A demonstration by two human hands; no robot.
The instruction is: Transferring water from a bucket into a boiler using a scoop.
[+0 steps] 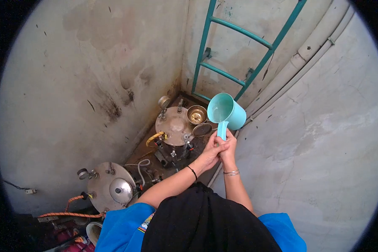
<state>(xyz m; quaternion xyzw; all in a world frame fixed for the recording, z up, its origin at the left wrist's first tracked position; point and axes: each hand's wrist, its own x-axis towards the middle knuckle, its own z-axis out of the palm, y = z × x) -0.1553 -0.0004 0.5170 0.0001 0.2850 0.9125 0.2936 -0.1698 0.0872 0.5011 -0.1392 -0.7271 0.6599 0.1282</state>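
Note:
My right hand (229, 151) grips the lower end of the handle of a turquoise plastic jug (238, 116). Against it, my left hand (210, 154) is clasped around the same handle end, its thumb crossing over the right hand. The jug tilts with its mouth towards the left, and its inside looks pale; whether it holds liquid I cannot tell. Just left of the jug stands a steam boiler (173, 126) with a round metal top. On that top sits a brass-coloured filling cup (197, 114), uncovered, with a round lid (202, 129) beside it, below the jug.
A second boiler (104, 186) with a domed lid (121, 190) stands lower left, with an orange braided hose (72, 215). Pressure gauges (164, 101) and valves stick up. A green metal ladder (220, 74) is fixed to the wall. Pipes (297, 63) run down the right corner.

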